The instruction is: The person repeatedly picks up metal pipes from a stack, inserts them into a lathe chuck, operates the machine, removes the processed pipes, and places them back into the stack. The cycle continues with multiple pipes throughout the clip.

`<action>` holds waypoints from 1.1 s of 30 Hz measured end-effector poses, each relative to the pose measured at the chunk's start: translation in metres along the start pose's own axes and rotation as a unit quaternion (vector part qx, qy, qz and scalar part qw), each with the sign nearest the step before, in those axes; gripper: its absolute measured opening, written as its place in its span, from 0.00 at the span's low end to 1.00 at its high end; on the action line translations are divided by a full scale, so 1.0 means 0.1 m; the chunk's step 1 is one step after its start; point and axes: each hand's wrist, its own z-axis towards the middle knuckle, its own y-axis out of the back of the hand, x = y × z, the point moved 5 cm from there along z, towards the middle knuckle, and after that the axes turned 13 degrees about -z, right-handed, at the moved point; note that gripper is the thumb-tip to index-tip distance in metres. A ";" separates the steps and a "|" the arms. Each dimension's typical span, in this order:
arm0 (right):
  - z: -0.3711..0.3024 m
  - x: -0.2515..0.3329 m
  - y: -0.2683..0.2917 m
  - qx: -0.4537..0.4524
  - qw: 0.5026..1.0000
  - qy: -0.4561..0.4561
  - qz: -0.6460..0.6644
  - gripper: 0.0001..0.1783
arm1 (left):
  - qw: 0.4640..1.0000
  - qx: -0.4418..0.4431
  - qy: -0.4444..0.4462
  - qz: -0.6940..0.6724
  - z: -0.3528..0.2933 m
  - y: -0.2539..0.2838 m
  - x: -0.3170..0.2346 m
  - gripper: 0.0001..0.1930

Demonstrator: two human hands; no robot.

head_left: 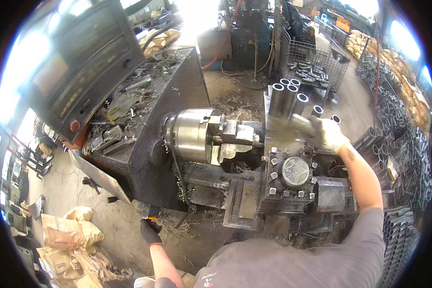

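Note:
My right hand (330,136), in a whitish glove, is over the lathe bed behind the tool post. It is closed round a long greyish-brown thing (293,126), too smeared by motion to name. Just in front is the square tool post (294,172) with several bolts round its top. To the left, the shiny lathe chuck (191,136) has its jaws facing the tool post. My left hand (150,232), in a dark glove, is low at the front of the machine. Its fingers seem closed at a small orange piece (151,218); what they grip cannot be made out.
Several upright metal tubes (290,94) stand behind the lathe. A wire cage (308,62) holds short metal pieces. Stacked tubes (398,230) line the right side. The headstock top (129,98) carries loose scraps. Brown paper sacks (67,231) lie at lower left.

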 end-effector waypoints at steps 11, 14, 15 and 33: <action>-1.68 0.11 0.48 -0.173 0.947 -0.217 0.162 0.22 | 0.584 0.057 -0.706 0.396 -1.56 -2.85 -3.11 0.30; -2.02 0.43 0.55 -0.159 0.930 -0.169 0.284 0.23 | 0.628 0.040 -0.560 0.539 -1.08 -3.52 -3.56 0.42; -2.12 0.50 0.58 -0.094 0.930 -0.193 0.298 0.23 | 0.625 0.030 -0.517 0.584 -0.96 -3.63 -3.63 0.42; -2.52 2.22 -0.72 0.323 0.863 0.145 0.361 0.27 | 0.647 0.508 -0.177 0.540 -3.87 -1.19 -0.02 0.27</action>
